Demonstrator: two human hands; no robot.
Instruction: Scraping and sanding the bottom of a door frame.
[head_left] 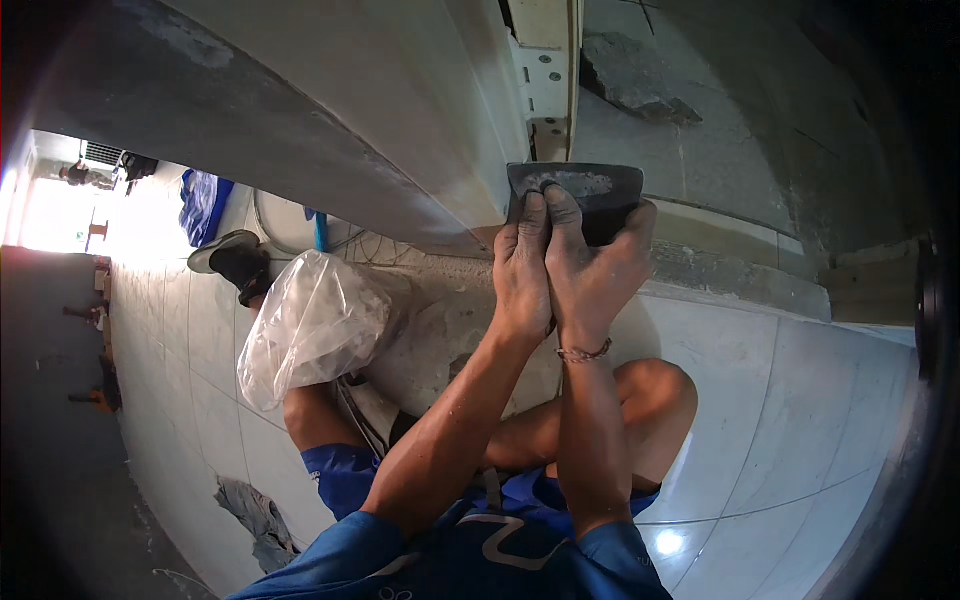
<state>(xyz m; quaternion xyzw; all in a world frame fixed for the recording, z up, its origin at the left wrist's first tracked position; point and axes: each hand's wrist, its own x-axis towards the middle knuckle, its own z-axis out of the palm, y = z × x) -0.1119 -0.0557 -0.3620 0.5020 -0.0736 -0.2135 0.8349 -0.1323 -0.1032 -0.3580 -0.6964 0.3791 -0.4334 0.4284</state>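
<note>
A dark, flat, wide-bladed scraper (612, 184) with pale smears lies against the end of the light-coloured wall edge, beside a door frame with a metal hinge (543, 75). My left hand (521, 272) is closed on its left part, thumb pressed on the face. My right hand (597, 266) grips the lower right, its thumb next to the left one. The fingers behind the blade are hidden. Both hands are dusty, and a braided band (584, 353) circles my right wrist.
A clear plastic bag (318, 325) with pale contents stands by my left leg. A stone-like threshold (735, 268) runs right of my hands. Beyond it lies a crumpled grey piece (637, 80). A grey cloth (255, 525) lies on the tiles, and a blue bag (203, 207) is far left.
</note>
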